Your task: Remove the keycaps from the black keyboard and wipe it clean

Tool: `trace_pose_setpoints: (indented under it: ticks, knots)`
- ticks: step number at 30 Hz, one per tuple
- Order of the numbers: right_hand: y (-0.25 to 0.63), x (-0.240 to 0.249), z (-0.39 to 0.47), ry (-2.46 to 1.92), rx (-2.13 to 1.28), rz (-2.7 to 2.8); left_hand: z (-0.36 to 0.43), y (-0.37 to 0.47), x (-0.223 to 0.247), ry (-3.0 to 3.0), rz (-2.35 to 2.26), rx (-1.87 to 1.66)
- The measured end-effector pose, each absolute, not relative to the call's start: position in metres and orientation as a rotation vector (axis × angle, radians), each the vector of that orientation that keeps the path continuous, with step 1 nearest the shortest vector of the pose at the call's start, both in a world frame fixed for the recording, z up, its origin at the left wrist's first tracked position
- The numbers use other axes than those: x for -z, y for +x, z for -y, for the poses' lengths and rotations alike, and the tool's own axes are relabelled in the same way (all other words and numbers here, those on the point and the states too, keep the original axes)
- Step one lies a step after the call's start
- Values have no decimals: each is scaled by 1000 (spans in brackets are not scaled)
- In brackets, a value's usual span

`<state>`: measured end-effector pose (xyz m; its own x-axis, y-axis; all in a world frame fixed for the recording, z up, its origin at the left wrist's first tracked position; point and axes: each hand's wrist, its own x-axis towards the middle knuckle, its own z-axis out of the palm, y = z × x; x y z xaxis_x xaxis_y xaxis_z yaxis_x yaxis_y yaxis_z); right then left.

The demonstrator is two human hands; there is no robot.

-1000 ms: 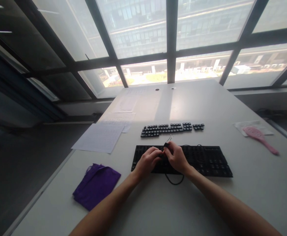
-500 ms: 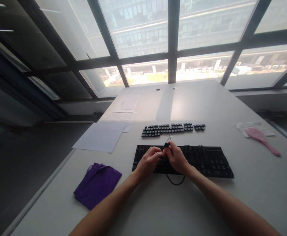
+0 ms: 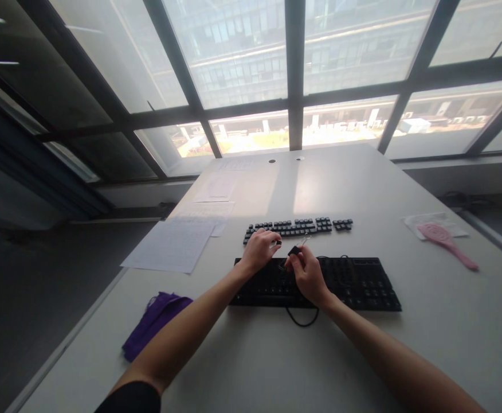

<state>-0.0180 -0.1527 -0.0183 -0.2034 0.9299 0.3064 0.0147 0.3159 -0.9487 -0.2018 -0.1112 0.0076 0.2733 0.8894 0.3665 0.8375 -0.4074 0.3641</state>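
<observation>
My left hand (image 3: 259,250) is closed in a pinch on a small black keycap (image 3: 279,242), just in front of the rows of loose keycaps (image 3: 305,228). My right hand (image 3: 309,275) grips what looks like a black binder clip (image 3: 294,250) with silver wire handles, above the middle of a black keyboard (image 3: 363,284). The keyboard lies flat on the white table, partly covered by both hands. Its cable (image 3: 303,325) loops out at the front edge.
A folded purple cloth (image 3: 154,324) lies left, partly behind my left forearm. Sheets of paper (image 3: 169,244) spread along the table's left side. A pink hairbrush (image 3: 446,244) rests on a white wrapper at right. Windows stand beyond the table.
My left hand has moved away from my right hand, forward toward the loose keycaps, with a keycap in its fingers. My right hand stays over the keyboard with the clip.
</observation>
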Motion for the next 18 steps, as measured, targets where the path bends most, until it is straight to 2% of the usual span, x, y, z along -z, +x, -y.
trace_pose_setpoints:
  ticks: [5,18]
  knots:
    - [-18,16,153,-894,-1082,1513,90,-200,9,2541,-1642,-632]
    - [-19,20,151,-856,-1117,1511,87,-204,12,2543,-1777,-670]
